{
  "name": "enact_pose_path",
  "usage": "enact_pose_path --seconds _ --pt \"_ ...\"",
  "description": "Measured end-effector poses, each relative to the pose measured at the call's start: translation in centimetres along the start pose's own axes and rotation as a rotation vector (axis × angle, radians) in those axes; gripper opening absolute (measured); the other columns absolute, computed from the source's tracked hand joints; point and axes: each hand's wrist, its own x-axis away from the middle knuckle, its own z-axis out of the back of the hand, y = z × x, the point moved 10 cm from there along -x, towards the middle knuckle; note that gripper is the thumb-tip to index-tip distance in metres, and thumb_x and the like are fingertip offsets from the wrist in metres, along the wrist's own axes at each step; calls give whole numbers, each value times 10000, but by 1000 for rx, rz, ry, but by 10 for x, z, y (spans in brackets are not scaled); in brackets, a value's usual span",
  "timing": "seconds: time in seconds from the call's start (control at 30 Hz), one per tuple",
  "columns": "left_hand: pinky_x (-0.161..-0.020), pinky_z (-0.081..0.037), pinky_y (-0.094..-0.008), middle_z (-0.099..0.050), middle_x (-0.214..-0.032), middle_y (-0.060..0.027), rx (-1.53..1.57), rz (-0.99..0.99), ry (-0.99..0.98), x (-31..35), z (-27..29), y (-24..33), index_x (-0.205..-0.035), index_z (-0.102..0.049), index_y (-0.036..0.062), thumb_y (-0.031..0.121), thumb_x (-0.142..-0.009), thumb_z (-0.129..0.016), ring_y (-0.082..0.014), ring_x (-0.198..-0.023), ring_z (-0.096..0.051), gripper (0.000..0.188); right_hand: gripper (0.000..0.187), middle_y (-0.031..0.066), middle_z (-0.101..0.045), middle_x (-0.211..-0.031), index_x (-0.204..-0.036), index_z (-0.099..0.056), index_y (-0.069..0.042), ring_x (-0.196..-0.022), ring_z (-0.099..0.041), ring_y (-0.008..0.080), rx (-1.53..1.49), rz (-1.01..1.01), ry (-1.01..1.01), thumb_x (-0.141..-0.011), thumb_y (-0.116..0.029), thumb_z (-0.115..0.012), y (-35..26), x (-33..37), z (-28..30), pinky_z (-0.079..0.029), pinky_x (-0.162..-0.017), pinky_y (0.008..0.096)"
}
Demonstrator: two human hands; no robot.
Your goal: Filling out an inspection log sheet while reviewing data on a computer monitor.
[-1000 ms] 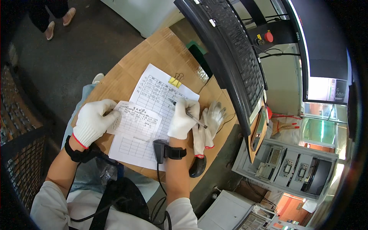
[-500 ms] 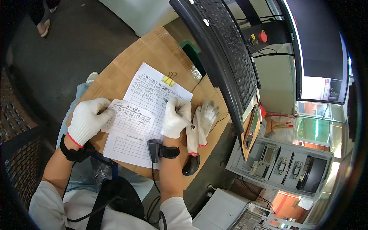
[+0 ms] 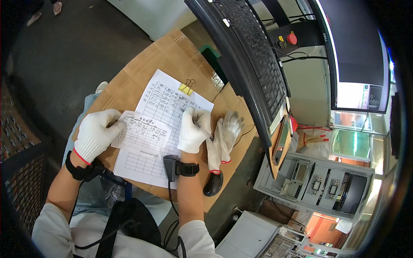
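In a white knit glove, my left hand pinches the left edge of a small printed slip between thumb and fingers. The slip lies over a larger sheet with a table grid, whose upper rows carry handwriting. A yellow binder clip grips the top edge of that sheet. My right hand, also gloved, is closed around a pen and rests on the right part of the sheet. The pen's tip is hidden by my fingers.
A spare pair of white gloves lies right of my right hand, on brown cardboard, above a black rounded object. A black keyboard and a monitor stand to the right. Someone's feet show at the far upper left.
The view has shifted slightly. My right hand still holds the pen over the sheet, its pen now tilted a little differently. The other person's feet have moved.
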Motion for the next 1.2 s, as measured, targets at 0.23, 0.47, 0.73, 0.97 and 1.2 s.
enact_pose_path --seconds 0.23,0.47,0.73,0.97,1.2 --pt "-705 -570 -352 -742 -867 -165 -1 5 5 0 3 2 -1029 -742 33 225 -874 -711 -279 -781 -739 249 243 -19 -543 -648 -730 -544 -38 -604 -469 65 40 51 -40 -889 -51 -727 -6 -1 -5 -440 -587 249" --pt "-701 -569 -354 -741 -863 -168 11 7 -3 0 1 3 -1027 -742 32 224 -879 -707 -280 -779 -738 245 208 2 -556 -651 -803 -541 -31 -593 -485 76 -57 51 75 -909 -58 -718 -1 -1 11 -444 -578 259" --pt "-697 -568 -360 -737 -841 -163 13 -7 16 2 3 3 -992 -742 33 215 -876 -704 -282 -767 -735 219 165 32 -614 -713 -862 -547 -27 -622 -525 73 -282 -186 26 -936 -43 -694 23 -4 15 -457 -624 231" --pt "-687 -565 -365 -733 -831 -164 30 -36 35 0 6 4 -988 -741 31 222 -877 -700 -288 -753 -730 225 199 14 -600 -727 -849 -545 -25 -656 -524 69 -301 -174 60 -928 -62 -725 16 -3 11 -457 -642 230" --pt "-690 -568 -355 -738 -851 -170 13 -1 2 0 0 1 -1002 -732 10 207 -877 -709 -274 -760 -736 235 216 -12 -564 -729 -829 -550 -29 -678 -492 65 -165 -99 6 -920 -66 -742 9 2 14 -439 -651 237"
